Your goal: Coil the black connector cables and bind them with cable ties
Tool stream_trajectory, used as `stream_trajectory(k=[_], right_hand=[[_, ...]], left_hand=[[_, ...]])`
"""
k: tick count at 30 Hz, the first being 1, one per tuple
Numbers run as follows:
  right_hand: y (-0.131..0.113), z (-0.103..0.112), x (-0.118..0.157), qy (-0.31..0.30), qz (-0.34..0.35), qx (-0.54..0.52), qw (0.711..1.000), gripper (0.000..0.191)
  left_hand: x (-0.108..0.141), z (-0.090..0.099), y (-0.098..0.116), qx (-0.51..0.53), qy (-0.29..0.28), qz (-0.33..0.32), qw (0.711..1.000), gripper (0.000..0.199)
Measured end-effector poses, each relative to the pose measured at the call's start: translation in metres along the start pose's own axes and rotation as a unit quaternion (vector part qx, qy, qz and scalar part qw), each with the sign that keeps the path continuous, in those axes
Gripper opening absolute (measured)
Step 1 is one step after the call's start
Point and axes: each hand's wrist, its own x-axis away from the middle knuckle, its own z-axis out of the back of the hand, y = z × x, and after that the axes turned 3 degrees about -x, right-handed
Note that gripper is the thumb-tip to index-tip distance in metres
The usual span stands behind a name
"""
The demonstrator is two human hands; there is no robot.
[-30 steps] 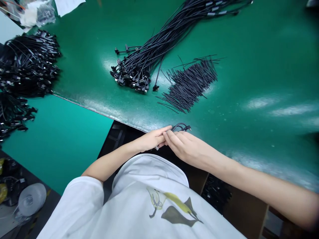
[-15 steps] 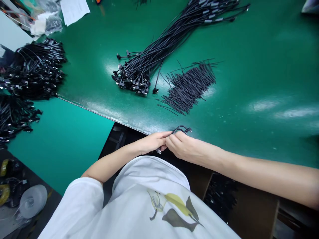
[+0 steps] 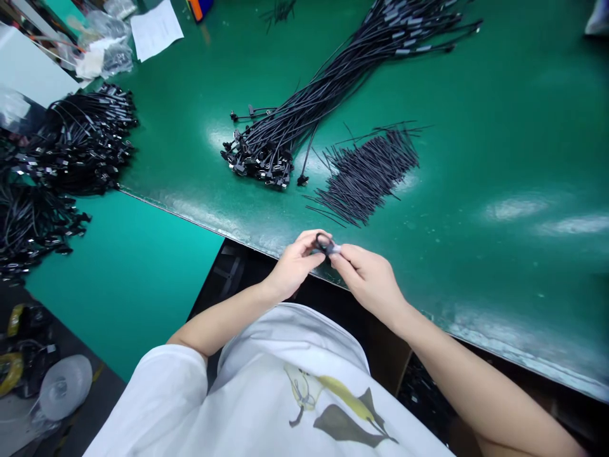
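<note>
Between my two hands, over the table's near edge, is a small looped black cable (image 3: 324,244), partly hidden by my fingers. My left hand (image 3: 301,259) pinches the loop from the left side. Thumb and fingers of my right hand (image 3: 365,270) close on the cable's pale grey end. Just beyond my hands lies a pile of short black ties (image 3: 368,174) on the green table. Left of that pile stretches a long bundle of black cables (image 3: 311,95), its connectors gathered at the near end.
More heaps of black cables (image 3: 90,136) lie at the left. A paper sheet (image 3: 156,30) and plastic bags (image 3: 114,47) sit at the far left. Below, on the left, is a white spool (image 3: 65,387). An open box of dark parts (image 3: 423,400) is under the table.
Both hands have turned and lifted slightly, with the fingertips now facing each other. The cable shows as a small upright loop between them instead of coiled behind the right hand.
</note>
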Motion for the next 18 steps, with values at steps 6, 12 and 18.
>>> stream_trajectory(k=[6,12,18], right_hand=[[-0.002,0.012,0.004,0.015,-0.114,-0.221,0.969,0.040],[-0.023,0.012,0.016,-0.069,0.092,-0.031,0.993,0.031],[-0.002,0.013,0.008,-0.046,-0.003,-0.091,0.995,0.043]], left_hand=[[0.005,0.015,0.008,-0.293,-0.161,-0.114,0.936,0.029],[0.001,0.020,0.010,-0.193,-0.145,-0.019,0.970,0.033],[0.010,0.017,0.025,-0.156,-0.183,-0.072,0.968,0.032]])
